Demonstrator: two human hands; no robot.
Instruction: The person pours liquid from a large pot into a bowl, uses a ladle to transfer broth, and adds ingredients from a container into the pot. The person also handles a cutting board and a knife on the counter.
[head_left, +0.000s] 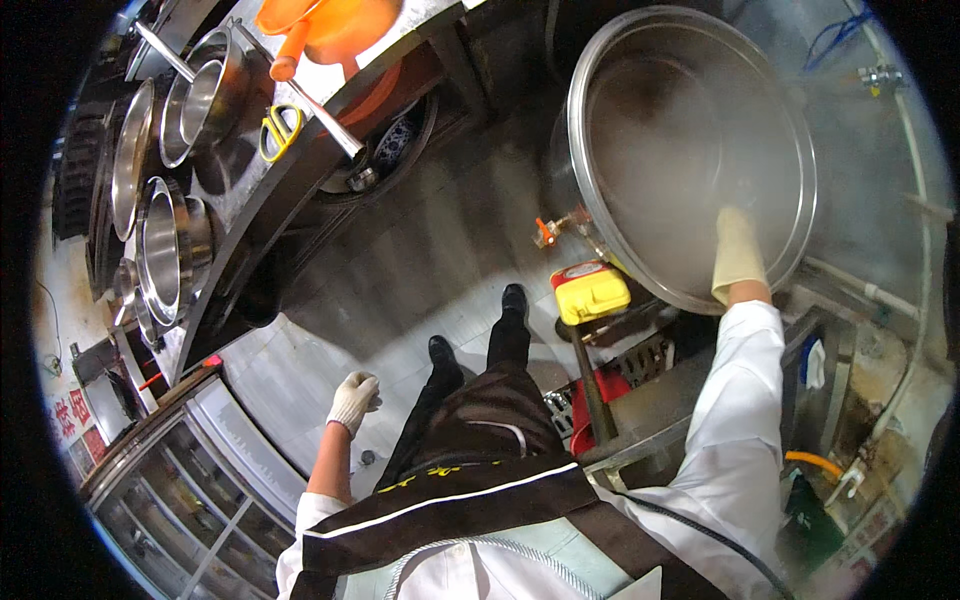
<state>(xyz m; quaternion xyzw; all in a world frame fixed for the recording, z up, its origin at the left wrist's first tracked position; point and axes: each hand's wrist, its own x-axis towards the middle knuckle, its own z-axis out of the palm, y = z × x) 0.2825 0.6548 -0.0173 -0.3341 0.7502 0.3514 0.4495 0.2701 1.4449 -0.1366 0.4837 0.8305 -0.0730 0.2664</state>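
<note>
A large metal stockpot (581, 124) stands on the right, with thick steam blurring its inside. My right hand (739, 244), in a pale cream glove with a wide cuff, reaches over the near rim and down into the pot. Steam hides its fingers, so whatever they hold or touch does not show. Low at my left side hangs my left hand (357, 397) in a white knitted glove. Its fingers are curled in, nothing shows in them, and it is apart from any surface.
A yellow plastic container (592, 294) stands below the pot, near an orange-handled valve (547, 232). On the left counter are metal bowls (161, 251), yellow-handled scissors (281, 133) and an orange strainer or scoop (289, 56). A long metal handle (330, 124) juts past the counter edge.
</note>
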